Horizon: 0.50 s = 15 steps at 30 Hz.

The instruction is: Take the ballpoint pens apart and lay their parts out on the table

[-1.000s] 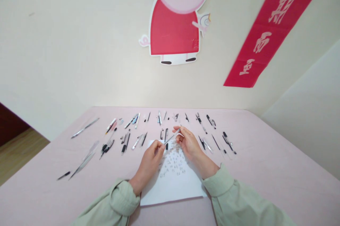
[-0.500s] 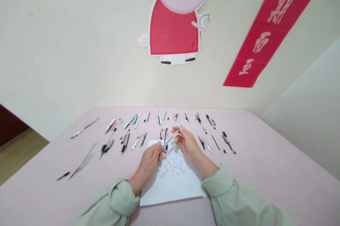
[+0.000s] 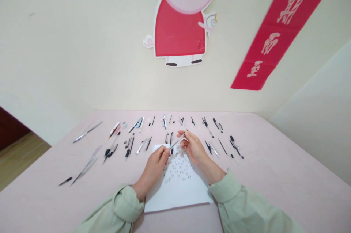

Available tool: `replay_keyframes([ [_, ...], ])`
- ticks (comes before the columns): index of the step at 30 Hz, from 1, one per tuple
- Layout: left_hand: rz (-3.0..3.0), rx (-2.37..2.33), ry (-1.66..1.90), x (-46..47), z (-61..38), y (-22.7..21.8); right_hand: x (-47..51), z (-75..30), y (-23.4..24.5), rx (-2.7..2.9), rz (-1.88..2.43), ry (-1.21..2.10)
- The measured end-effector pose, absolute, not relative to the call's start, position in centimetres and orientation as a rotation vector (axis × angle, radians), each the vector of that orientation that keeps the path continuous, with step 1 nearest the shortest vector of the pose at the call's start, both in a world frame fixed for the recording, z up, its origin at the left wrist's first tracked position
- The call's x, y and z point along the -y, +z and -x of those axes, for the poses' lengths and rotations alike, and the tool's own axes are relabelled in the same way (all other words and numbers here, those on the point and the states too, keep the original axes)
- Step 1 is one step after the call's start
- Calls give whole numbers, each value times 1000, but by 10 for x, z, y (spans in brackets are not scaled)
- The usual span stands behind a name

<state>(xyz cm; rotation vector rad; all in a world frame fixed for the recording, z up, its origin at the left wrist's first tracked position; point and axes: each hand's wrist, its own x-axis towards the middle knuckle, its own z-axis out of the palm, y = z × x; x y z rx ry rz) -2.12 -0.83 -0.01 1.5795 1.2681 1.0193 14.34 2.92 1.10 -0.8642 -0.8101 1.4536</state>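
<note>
Over a sheet of paper [image 3: 175, 198] with handwritten marks, both my hands share one slim grey-clear pen [image 3: 177, 141], slanting up to the right. My left hand [image 3: 156, 163] pinches its lower end between thumb and fingers. At the upper end, my right hand [image 3: 195, 149] grips it with thumb and forefinger, the other fingers curled, and a thin dark tip pokes out past them. Whether it is a whole pen or only a barrel with a refill I cannot tell. Just beyond lie a black pen part [image 3: 166, 138] and a black-and-clear pen [image 3: 171, 140], partly behind the held pen.
Pens and pen parts lie in two rows across the pink tabletop, among them a black pen [image 3: 218, 125] at the right and a dark cap [image 3: 65, 181] at the left. Behind the table rises a wall with a cartoon pig cutout [image 3: 179, 32] and a red banner [image 3: 270, 43].
My left hand's fingers have drawn in and slid slightly up along the pen, closing around its lower end. My right hand stays nearly where it was.
</note>
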Motion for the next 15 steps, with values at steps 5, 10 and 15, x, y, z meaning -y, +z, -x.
replay_keyframes([
  [5,-1555,-1265,1019,8,20,2,-30,-144,9,800,871,1454],
  [10,-1515,-1260,1018,9,19,5,-30,-143,8,811,863,1458],
  [15,-1557,-1256,1027,9,19,5,-29,-143,10,803,884,1456],
])
